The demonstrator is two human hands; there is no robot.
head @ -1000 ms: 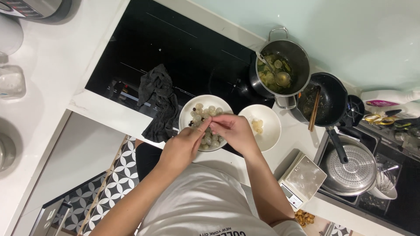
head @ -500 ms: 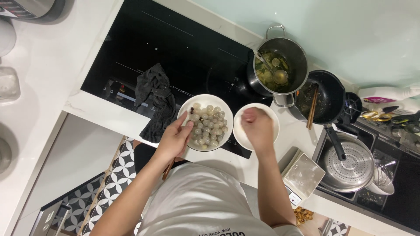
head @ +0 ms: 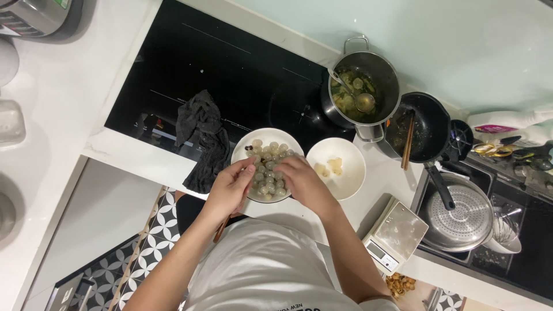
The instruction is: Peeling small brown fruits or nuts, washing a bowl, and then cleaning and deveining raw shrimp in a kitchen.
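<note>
Hands (head: 271,181) over fruit bowl (head: 245,148) (white worktop (head: 115,151), black hob (head: 230,75))

Both hands (head: 271,181) over white bowl (head: 245,148) of pale round fruit (head: 269,155)

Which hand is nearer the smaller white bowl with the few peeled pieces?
Right. The right hand is over the near edge of the bowl of round fruits, just beside the smaller white bowl. The left hand is at the fruit bowl's far side, farther off.
</note>
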